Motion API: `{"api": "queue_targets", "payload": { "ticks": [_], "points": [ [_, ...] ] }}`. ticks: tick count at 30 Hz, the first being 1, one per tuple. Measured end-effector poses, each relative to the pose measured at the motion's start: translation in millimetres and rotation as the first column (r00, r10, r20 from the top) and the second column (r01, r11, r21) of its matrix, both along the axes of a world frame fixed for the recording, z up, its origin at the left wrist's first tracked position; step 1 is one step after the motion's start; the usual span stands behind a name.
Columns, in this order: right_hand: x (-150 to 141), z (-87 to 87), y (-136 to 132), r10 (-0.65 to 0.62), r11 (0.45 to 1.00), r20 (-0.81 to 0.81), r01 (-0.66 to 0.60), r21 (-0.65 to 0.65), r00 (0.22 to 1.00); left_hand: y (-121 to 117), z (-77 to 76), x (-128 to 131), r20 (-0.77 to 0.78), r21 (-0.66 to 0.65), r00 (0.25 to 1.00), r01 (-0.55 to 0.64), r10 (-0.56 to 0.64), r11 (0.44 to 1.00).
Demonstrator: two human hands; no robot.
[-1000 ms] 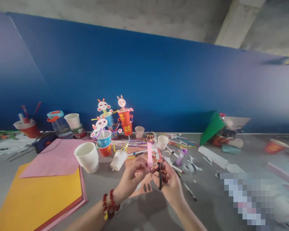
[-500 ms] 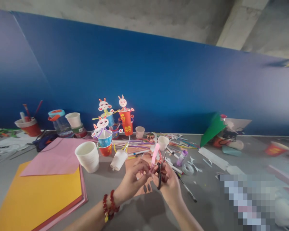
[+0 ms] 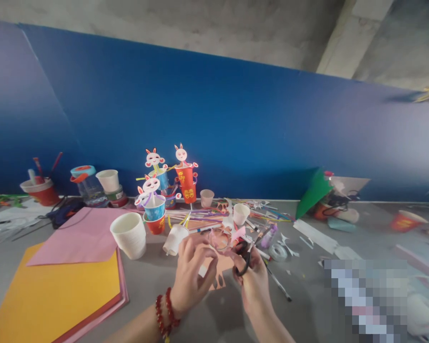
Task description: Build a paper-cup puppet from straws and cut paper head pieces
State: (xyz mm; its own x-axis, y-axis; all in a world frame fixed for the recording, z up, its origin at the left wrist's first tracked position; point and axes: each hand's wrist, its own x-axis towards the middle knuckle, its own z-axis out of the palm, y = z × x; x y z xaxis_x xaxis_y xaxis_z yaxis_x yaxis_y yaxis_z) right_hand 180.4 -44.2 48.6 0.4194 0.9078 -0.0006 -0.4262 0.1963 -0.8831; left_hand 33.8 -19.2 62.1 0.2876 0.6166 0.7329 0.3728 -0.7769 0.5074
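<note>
My right hand (image 3: 255,278) grips a pair of black-handled scissors (image 3: 248,259), their blades pointing up and to the right. A short pink paper strip (image 3: 238,233) shows at its fingertips. My left hand (image 3: 193,271), with red beads (image 3: 164,309) on the wrist, is loosely curled a little to the left, its thumb and fingers apart; I make out nothing in it. Beneath both hands lies an orange-pink paper sheet (image 3: 219,281) with dark oval marks. Close by is a white paper cup (image 3: 176,239) lying tilted, with yellow strips.
Rabbit-faced cup figures (image 3: 154,205) stand at the back, before a blue partition (image 3: 236,124). Stacked white cups (image 3: 129,236) and coloured paper sheets (image 3: 64,286) are on the left. Pens, scraps and a clear tape roll (image 3: 279,251) lie right of my hands. A green sheet (image 3: 312,193) leans farther right.
My left hand has drawn back leftward, away from the right. The upright pink strip has tilted over and now sits at the right hand, where the scissors have turned rightward.
</note>
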Motion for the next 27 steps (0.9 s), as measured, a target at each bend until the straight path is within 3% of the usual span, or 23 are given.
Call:
{"api": "queue_targets", "payload": {
  "ticks": [3, 6, 8, 10, 12, 15, 20, 24, 27],
  "points": [
    [-2.7, 1.0, -0.7, -0.003, 1.000, -0.048, 0.003, 0.001, 0.999, -0.8, -3.9, 5.9, 0.042, -0.193, 0.993, 0.115, -0.109, 0.974],
    [-5.3, -0.2, -2.1, -0.011, 1.000, -0.083, 0.011, 0.003, 0.997, -1.0, -7.0, 13.4, 0.130, -0.455, 0.978, 0.205, -0.164, 0.866],
    [-6.7, -0.8, -2.1, -0.026, 1.000, -0.094, 0.025, -0.010, 0.995, -2.2, -7.8, 16.8, 0.166, -0.538, 0.959, 0.283, -0.229, 0.794],
    [-7.7, -0.5, -1.4, -0.048, 0.998, -0.094, 0.045, -0.035, 0.994, -3.8, -8.1, 18.4, 0.203, -0.575, 0.942, 0.337, -0.269, 0.746],
    [-8.4, 0.2, -0.7, -0.062, 0.997, -0.085, 0.058, -0.054, 0.994, -4.5, -8.9, 18.7, 0.244, -0.583, 0.935, 0.354, -0.258, 0.732],
    [-9.9, -0.7, -1.0, -0.052, 0.998, -0.058, 0.050, -0.032, 0.997, -2.4, -11.8, 19.2, 0.360, -0.565, 0.907, 0.398, -0.218, 0.723],
    [-14.4, -9.8, -2.0, -0.078, 0.997, -0.001, 0.078, -0.002, 0.997, 2.4, -16.3, 22.4, 0.606, -0.589, 0.792, 0.513, -0.080, 0.624],
    [-20.4, -16.7, -0.9, -0.065, 0.998, 0.049, 0.066, -0.021, 0.997, 0.7, -15.3, 22.5, 0.633, -0.609, 0.774, 0.499, -0.002, 0.617],
    [-24.2, -15.9, -0.3, -0.114, 0.993, 0.143, 0.110, 0.038, 0.983, -0.6, -14.4, 21.1, 0.657, -0.615, 0.753, 0.516, 0.026, 0.596]
  ]
}}
